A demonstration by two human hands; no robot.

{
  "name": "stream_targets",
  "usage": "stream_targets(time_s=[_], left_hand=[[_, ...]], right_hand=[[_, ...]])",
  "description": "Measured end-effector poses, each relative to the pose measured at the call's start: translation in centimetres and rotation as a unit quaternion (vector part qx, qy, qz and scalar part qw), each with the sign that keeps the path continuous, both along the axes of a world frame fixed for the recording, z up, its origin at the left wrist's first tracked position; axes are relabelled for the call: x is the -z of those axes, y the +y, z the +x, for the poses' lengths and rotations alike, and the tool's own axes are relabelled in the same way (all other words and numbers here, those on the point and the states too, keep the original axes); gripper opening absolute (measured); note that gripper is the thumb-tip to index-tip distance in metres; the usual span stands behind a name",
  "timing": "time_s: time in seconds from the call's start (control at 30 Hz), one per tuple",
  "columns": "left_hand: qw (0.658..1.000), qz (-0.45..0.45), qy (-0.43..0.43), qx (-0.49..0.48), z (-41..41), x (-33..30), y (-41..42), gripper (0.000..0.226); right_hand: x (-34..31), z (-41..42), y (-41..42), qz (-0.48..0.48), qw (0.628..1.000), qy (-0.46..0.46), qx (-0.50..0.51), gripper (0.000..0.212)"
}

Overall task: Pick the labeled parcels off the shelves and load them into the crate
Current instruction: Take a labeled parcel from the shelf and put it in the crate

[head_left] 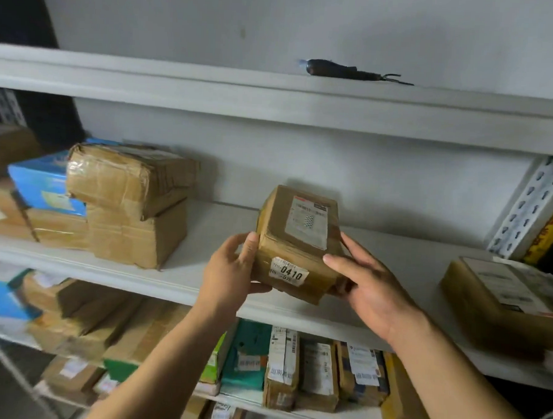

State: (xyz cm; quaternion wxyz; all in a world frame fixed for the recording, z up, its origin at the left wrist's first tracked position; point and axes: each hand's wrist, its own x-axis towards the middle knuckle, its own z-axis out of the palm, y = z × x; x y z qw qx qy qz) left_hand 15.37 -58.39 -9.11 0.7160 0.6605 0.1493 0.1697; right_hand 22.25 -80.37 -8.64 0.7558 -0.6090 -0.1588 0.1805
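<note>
A small brown cardboard parcel (pixel 297 242) with a white shipping label on top and a sticker reading 0410 on its near side is held just above the middle shelf (pixel 202 282). My left hand (pixel 231 270) grips its left side, thumb up along the edge. My right hand (pixel 364 279) grips its right side, with fingers curled over the near face. No crate is in view.
Two stacked taped brown boxes (pixel 133 203) and a blue box (pixel 45 183) stand at the left of the same shelf. Another labeled parcel (pixel 499 298) lies at the right. Several parcels (pixel 300 368) fill the shelf below. A dark tool (pixel 347 71) lies on the top shelf.
</note>
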Motion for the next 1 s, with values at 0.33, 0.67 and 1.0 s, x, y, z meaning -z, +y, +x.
stream_targets(time_s=[0.33,0.67,1.0], left_hand=[[0.983,0.165,0.021,-0.082,-3.0,4.0,10.0,0.008],[0.933,0.252,0.061,-0.249,-3.2,3.3,13.7,0.012],[0.86,0.454,-0.171,-0.16,-0.5,3.3,4.5,0.028]], right_hand=[[1.7,0.2,13.7,-0.033,0.999,0.008,0.01,0.053],[3.6,0.5,19.3,-0.084,0.995,-0.036,0.027,0.085],[2.4,-0.6,10.7,-0.286,0.928,-0.197,0.14,0.05]])
